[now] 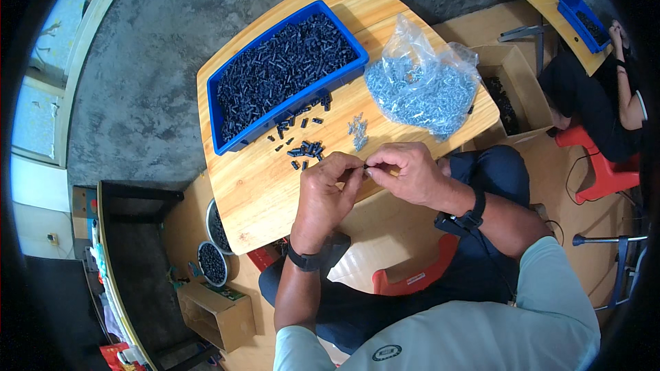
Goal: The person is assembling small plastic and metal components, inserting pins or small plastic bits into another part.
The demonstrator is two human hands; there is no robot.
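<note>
My left hand (324,192) and my right hand (411,170) meet at their fingertips over the near edge of the wooden table (258,209). Both are closed in a pinch. A small black part (365,167) shows between the fingertips, mostly covered by them. Whether my right fingers grip that part or another tiny piece is hidden. Just beyond my left hand lies a loose group of short black plastic pieces (311,149). A little pile of silvery screws (358,130) lies beyond my fingertips.
A blue tray (292,104) heaped with black pieces covers the table's far left. Right of it slumps a clear bag of screws (426,92). Metal bowls (212,264) and a cardboard box (218,316) stand on the floor at left. Another person (584,92) sits at right beside an open carton (529,96).
</note>
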